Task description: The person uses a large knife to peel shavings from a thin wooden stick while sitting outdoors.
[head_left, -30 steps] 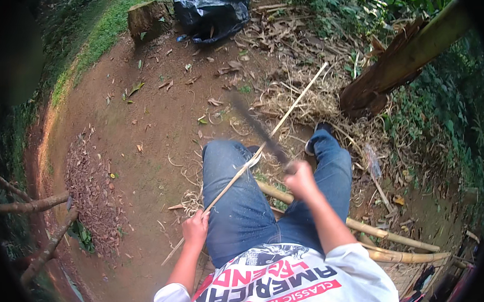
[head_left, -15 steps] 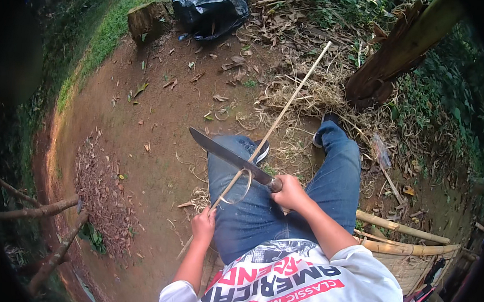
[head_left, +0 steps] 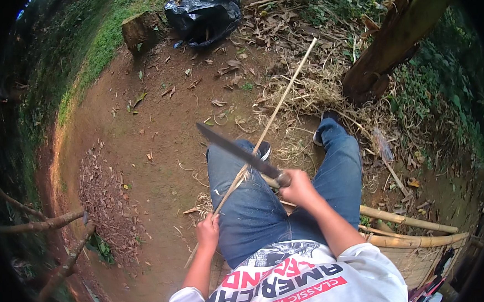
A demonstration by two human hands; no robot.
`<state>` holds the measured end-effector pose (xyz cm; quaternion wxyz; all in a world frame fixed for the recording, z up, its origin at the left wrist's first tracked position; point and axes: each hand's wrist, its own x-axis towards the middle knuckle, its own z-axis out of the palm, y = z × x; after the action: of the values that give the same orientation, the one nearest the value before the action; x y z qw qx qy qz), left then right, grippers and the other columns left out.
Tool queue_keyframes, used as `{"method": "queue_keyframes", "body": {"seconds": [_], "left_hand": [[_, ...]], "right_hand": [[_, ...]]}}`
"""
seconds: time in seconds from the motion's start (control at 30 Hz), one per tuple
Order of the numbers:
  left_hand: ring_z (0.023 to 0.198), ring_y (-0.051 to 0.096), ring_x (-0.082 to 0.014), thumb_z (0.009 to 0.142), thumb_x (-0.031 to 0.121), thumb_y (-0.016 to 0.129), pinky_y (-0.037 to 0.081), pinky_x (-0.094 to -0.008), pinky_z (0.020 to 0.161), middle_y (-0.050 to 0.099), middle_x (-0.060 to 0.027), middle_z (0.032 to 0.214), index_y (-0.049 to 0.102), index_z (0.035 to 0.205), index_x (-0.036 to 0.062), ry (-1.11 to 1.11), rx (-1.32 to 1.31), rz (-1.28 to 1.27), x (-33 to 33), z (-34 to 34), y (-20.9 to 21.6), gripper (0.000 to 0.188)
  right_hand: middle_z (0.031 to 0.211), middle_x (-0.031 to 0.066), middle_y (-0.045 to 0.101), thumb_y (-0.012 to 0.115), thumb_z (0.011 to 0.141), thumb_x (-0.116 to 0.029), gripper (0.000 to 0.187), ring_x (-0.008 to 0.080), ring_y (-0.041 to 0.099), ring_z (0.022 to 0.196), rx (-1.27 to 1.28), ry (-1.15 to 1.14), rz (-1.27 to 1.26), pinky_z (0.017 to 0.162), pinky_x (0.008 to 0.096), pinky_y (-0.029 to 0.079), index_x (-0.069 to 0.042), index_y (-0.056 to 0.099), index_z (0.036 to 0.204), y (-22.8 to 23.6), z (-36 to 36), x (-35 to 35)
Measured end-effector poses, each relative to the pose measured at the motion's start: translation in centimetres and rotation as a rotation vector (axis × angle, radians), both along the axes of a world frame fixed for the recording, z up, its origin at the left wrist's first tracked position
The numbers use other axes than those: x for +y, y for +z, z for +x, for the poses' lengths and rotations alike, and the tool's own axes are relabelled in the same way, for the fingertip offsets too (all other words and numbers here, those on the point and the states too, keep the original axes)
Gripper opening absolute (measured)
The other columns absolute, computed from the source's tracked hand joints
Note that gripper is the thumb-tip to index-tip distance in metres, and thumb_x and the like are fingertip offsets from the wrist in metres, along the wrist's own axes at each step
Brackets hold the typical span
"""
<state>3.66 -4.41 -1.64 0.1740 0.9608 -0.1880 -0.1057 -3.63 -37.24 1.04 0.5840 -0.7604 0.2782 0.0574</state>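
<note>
A long, thin pale bamboo strip [head_left: 286, 94] slants from beside my left thigh up across the knee toward the leaf litter. My left hand [head_left: 208, 230] is closed around its lower part, by my left thigh. In my right hand [head_left: 300, 188] is the handle of a machete [head_left: 232, 147], held over my lap. The dark blade points up and left and crosses above the strip near my left knee. Small pale shavings [head_left: 240, 176] cling to the strip just below the blade. Whether the blade touches the strip, I cannot tell.
Curled shavings [head_left: 305, 94] are heaped by a thick leaning trunk [head_left: 381, 68]. A stump [head_left: 141, 32] and a black plastic bag [head_left: 205, 16] stand at the far side. Bamboo poles [head_left: 411, 240] edge a woven surface at my right; branches [head_left: 44, 223] jut in at left.
The machete has shifted slightly right and appears lifted, its blade a little blurred. The big curled shaving loop on the strip no longer shows. My left hand keeps its grip.
</note>
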Motion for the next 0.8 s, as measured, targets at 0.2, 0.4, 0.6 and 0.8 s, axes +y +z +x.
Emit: {"method": "queue_keyframes", "body": {"seconds": [0.2, 0.4, 0.6, 0.8], "left_hand": [[0.060, 0.061, -0.0427, 0.093, 0.028, 0.058, 0.045, -0.0508, 0.053, 0.059, -0.0229, 0.061, 0.063, 0.091, 0.0048, -0.032, -0.002, -0.009, 0.1, 0.8, -1.7, 0.024], [0.063, 0.062, -0.0426, 0.093, 0.027, 0.058, 0.047, -0.0503, 0.054, 0.062, -0.0219, 0.065, 0.062, 0.090, 0.0037, -0.005, 0.082, -0.007, -0.5, 0.2, 0.3, 0.024], [0.065, 0.062, -0.0428, 0.094, 0.028, 0.057, 0.047, -0.0509, 0.056, 0.062, -0.0218, 0.065, 0.062, 0.085, 0.0030, -0.012, 0.112, 0.012, -0.4, 0.3, 0.7, 0.028], [0.064, 0.062, -0.0419, 0.093, 0.029, 0.057, 0.048, -0.0509, 0.057, 0.063, -0.0200, 0.065, 0.063, 0.086, 0.0029, 0.011, 0.117, 0.031, -1.5, 0.2, 0.9, 0.027]], "right_hand": [[0.085, 0.0200, 0.070, 0.065, 0.069, -0.006, 0.025, 0.0324, 0.070, 0.082, 0.087, 0.110, -0.126, 0.074, 0.0381, 0.054, -0.001, 0.069, 0.093, -0.4, -0.8, 2.1], [0.084, 0.0200, 0.070, 0.066, 0.069, -0.006, 0.022, 0.0303, 0.070, 0.080, 0.115, -0.095, 0.087, 0.072, 0.0374, 0.053, -0.001, 0.069, 0.091, 0.1, 0.0, -1.4], [0.085, 0.0233, 0.069, 0.065, 0.067, -0.007, 0.030, 0.0349, 0.068, 0.082, 0.038, 0.093, -0.032, 0.076, 0.0401, 0.052, -0.001, 0.069, 0.096, -2.0, -1.8, 2.9], [0.081, 0.0184, 0.070, 0.063, 0.070, -0.002, 0.024, 0.0272, 0.070, 0.076, 0.136, -0.071, 0.112, 0.069, 0.0373, 0.053, 0.003, 0.066, 0.093, -0.8, -0.6, 1.3]]}}
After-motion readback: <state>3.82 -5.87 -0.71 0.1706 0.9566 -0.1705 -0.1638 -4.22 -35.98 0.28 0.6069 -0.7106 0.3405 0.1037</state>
